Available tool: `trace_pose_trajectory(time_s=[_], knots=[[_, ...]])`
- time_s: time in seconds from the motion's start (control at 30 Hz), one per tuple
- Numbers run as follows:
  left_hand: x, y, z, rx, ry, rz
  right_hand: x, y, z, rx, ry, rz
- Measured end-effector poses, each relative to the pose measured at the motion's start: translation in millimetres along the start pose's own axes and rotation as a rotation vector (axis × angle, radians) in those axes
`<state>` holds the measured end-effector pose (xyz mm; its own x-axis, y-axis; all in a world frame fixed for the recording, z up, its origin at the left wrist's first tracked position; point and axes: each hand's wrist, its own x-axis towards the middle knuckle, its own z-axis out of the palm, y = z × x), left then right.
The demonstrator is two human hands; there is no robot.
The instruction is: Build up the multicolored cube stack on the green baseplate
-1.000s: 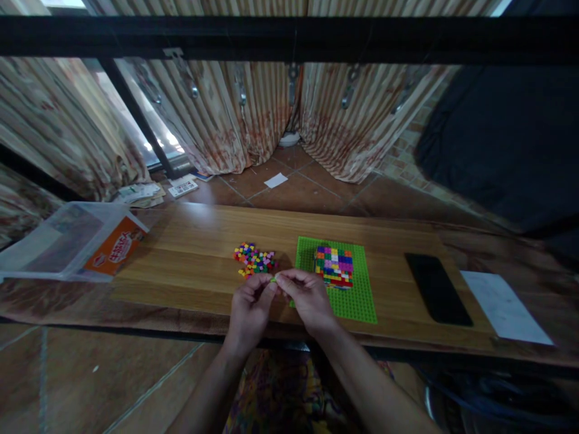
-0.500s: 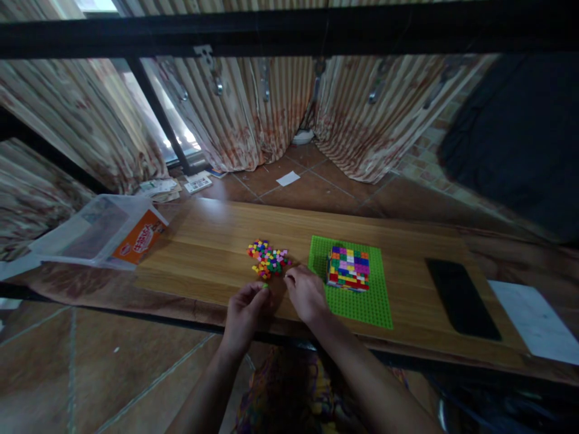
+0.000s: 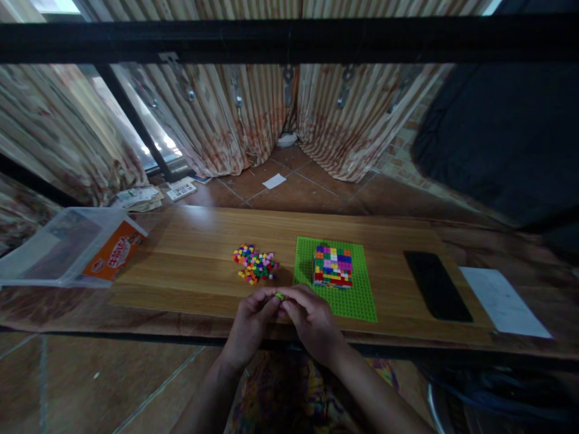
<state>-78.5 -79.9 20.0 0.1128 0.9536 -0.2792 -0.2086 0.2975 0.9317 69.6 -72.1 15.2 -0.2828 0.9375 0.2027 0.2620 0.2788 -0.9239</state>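
Observation:
A small light-green brick (image 3: 280, 296) sits between the fingertips of both hands, at the front of the table. My left hand (image 3: 254, 316) pinches it from the left. My right hand (image 3: 312, 316) closes on it from the right, thumb and index finger pressed together; whether it holds a second piece is hidden. Just beyond the hands lies a loose pile of small colourful bricks (image 3: 254, 264). To the right, a block built of many-coloured bricks (image 3: 333, 266) stands on a green studded baseplate (image 3: 362, 295).
A clear plastic box (image 3: 58, 241) with an orange label stands at the table's left end. Toward the right lie a black phone-like slab (image 3: 436, 286) and a white sheet (image 3: 504, 301). A dark bar (image 3: 289, 42) crosses the view above the wooden table (image 3: 194, 241).
My hands have come together, bringing my right hand's fingertips from near the pile to the green brick in my left. The whole view has shifted somewhat.

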Motion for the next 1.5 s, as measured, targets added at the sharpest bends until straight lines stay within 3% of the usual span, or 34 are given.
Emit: trace_pose_trajectory(time_s=[0.3, 0.4, 0.5, 0.63, 0.77, 0.9, 1.13, 1.23, 1.5], knots=[[4.8, -4.9, 25.9, -0.039, -0.311, -0.102, -28.0, -3.3, -43.4, 0.006, -0.017, 0.097], [7.5, -5.9, 39.0, -0.023, -0.286, -0.112, -32.9, -1.8, -54.3, -0.07, 0.063, 0.126], [10.8, -6.6, 49.4, 0.019, -0.206, -0.107, -33.6, 6.8, -67.7, -0.161, 0.226, 0.14], [19.2, -10.3, 54.5, 0.1, -0.113, -0.065, -30.1, 21.1, -88.1, -0.299, 0.383, 0.165], [28.4, -19.0, 52.4, 0.223, 0.003, 0.064, -26.0, 29.8, -99.4, -0.381, 0.417, 0.156], [32.4, -28.8, 46.2, 0.333, 0.036, 0.157, -23.7, 33.0, -103.2, -0.418, 0.442, 0.164], [32.9, -31.3, 42.4, 0.497, 0.079, 0.186, -19.7, 37.4, -110.2, -0.468, 0.421, 0.164], [31.6, -22.2, 50.7, 0.568, 0.059, 0.235, -16.5, 38.9, -109.8, -0.499, 0.384, 0.136], [32.9, -15.0, 91.7, 0.663, -0.222, 0.283, -9.6, 41.9, -103.2, -0.536, 0.358, 0.087]])
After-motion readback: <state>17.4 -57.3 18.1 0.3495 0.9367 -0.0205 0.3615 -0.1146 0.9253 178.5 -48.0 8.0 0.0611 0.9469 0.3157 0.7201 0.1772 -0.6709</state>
